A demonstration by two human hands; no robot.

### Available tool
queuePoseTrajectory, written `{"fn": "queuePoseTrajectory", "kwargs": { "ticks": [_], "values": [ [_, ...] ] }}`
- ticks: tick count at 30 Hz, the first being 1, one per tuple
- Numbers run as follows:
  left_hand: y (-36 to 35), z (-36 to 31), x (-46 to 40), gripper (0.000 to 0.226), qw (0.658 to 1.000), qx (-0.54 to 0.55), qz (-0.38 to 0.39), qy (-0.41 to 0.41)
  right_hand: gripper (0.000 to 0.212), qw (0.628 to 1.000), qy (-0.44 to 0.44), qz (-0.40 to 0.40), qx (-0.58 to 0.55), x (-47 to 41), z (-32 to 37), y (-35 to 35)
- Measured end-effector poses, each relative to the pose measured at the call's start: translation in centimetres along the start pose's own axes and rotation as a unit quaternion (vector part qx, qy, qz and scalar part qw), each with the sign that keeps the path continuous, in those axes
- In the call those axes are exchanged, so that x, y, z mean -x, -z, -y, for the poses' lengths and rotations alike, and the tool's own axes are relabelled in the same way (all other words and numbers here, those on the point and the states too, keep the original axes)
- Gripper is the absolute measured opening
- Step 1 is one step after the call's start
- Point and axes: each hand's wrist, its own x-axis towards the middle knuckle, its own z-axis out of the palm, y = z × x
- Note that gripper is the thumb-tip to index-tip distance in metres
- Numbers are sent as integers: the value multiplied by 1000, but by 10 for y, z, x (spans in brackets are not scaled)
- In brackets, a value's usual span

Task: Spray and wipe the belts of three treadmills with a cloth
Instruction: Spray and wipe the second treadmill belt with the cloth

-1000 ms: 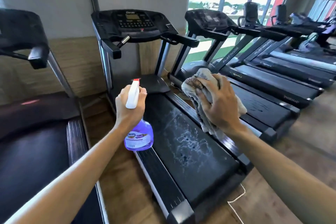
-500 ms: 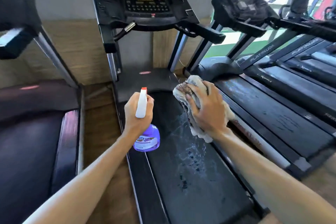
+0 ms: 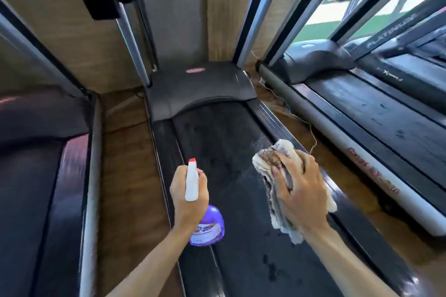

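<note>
Left hand (image 3: 189, 196) grips spray bottle (image 3: 208, 229); right hand (image 3: 299, 190) holds cloth (image 3: 272, 164)

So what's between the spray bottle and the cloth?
Head view: only bare dark treadmill belt between the spray bottle and the cloth, faintly wet.

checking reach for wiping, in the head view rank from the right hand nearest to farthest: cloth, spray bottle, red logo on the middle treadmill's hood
From the right hand:
1. cloth, gripped in that hand.
2. spray bottle, to its left, in the left hand.
3. red logo, far ahead on the hood.
</note>
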Motion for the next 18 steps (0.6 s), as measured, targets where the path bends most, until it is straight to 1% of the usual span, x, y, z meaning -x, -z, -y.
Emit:
{"fn": "queuePoseTrajectory", "kwargs": {
  "ticks": [5,7,10,12,16,18],
  "values": [
    [-46,74,19,22,999,-17,22,42,34,997,-56,45,-23,35,-48,-56],
    [-61,97,30,22,997,-18,27,76,34,995,-79,62,-26,53,-62,-72],
    [-76,117,45,23,990,-25,43,130,35,993,-88,75,-30,73,-76,-85],
    [-83,127,56,25,988,-35,58,139,37,992,-96,81,-31,82,-82,-92],
    [-92,136,77,24,981,-8,93,168,37,989,-113,84,-35,93,-91,-98],
    [-95,138,88,24,979,7,107,174,34,988,-124,87,-30,100,-99,-101]
  ]
}}
